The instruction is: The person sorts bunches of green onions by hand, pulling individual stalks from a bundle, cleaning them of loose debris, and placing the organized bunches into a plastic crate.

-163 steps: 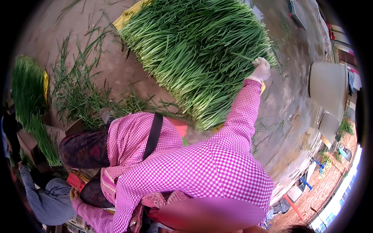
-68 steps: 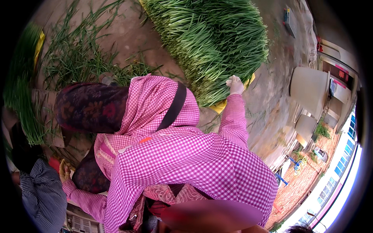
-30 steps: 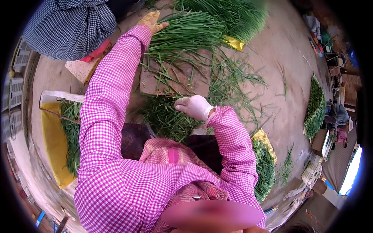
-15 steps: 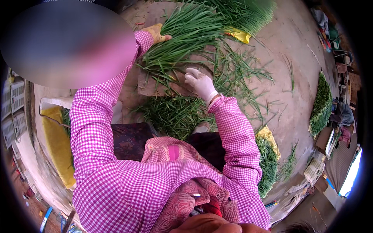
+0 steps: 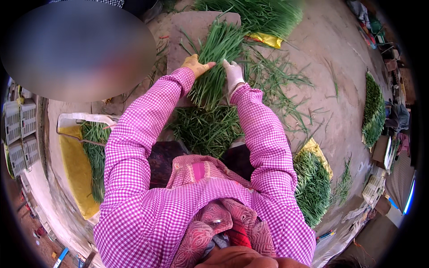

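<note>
In the head view, a loose bundle of garlic chives, by their look (image 5: pixel 219 42), lies lengthwise on a low flat board (image 5: pixel 181 31), its near end around the board's near edge and its far leaves fanning a little to the right.

The left hand (image 5: pixel 195 66), in a yellowish glove, sits against the bundle's left side, thumb stretched rightward over the leaves; its fingertips are partly lost in the greens, so I cannot tell whether they pinch. The right hand (image 5: pixel 233 75), in a white glove, meets the right side, thumb toward the leaves and the other fingers close together; its grip underneath is hidden too.

To handle this well, I would press evenly from both sides, keep the thumbs light so the soft leaves do not bruise, and draw the stray blades at the left in line. Squeezing from one side only could skew the bundle.

Loose trimmings (image 5: pixel 208 129) lie just on the near side of the board and could tangle with the bundle's near end. A larger chive stack (image 5: pixel 259 15) lies beyond, on yellow sheeting (image 5: pixel 268 40).
</note>
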Tool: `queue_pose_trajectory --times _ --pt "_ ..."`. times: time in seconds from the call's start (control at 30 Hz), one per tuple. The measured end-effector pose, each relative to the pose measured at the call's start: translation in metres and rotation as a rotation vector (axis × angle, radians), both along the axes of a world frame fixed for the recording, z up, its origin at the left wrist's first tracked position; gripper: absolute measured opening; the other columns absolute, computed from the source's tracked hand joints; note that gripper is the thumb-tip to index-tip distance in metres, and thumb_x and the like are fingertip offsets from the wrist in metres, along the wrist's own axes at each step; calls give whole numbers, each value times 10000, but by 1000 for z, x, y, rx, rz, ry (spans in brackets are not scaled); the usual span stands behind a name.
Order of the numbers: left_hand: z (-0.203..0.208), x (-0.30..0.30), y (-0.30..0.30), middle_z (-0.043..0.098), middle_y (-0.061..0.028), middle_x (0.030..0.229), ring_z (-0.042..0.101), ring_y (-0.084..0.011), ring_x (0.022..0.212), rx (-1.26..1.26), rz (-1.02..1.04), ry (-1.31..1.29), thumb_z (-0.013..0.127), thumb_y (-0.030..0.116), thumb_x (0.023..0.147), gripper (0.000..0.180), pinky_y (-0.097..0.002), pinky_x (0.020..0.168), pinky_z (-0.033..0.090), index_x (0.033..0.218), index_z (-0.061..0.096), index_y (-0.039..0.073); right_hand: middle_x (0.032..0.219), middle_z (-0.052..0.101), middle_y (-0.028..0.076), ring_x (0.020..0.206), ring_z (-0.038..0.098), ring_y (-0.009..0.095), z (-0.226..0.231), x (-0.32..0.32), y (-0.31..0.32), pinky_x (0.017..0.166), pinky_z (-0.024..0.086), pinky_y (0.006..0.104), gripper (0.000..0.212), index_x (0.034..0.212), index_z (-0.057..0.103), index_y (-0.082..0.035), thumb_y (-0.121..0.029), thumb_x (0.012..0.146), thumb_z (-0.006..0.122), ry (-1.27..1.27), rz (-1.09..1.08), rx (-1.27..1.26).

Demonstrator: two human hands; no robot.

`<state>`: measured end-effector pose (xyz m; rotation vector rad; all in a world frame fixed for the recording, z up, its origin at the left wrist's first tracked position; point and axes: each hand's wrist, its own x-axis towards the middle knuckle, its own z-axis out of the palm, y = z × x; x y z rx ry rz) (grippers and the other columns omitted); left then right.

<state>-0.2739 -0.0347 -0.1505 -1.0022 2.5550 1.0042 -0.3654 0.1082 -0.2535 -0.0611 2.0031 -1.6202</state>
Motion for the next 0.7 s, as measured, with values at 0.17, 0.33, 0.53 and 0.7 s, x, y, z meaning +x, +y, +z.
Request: queue_pose_trajectory --times 0.17,0.33,0.53,0.7 --pt "-45 1 -12 583 -157 1182 568 -260 1070 397 171 190 787 312 719 717 -353 942 440 1265 453 -10 976 624 73 863 578 202 14 8 -35 752 474 347 333 1091 590 -30 -259 855 642 -308 -62 -287" --pt "7 7 -11 609 -110 1121 591 -213 1008 793 187 548 792 166 724 640 -341 885 481 1256 464 26 989 632 40 879 586 151 104 21 -37 781 470 296 290 1095 604 -45 -181 844 659 -181 -26 -655" --pt "92 19 -7 575 -101 1181 548 -220 1094 683 27 777 861 100 613 851 -342 947 459 1317 384 67 985 653 49 874 599 128 210 36 -19 794 473 272 310 1095 607 -5 -169 839 668 154 96 -802" --pt "65 30 -13 546 -85 1227 521 -213 1132 509 -224 661 864 105 602 828 -341 983 431 1299 418 66 959 681 94 882 617 164 162 26 -5 823 467 289 388 1053 634 10 -236 773 741 249 209 -467"
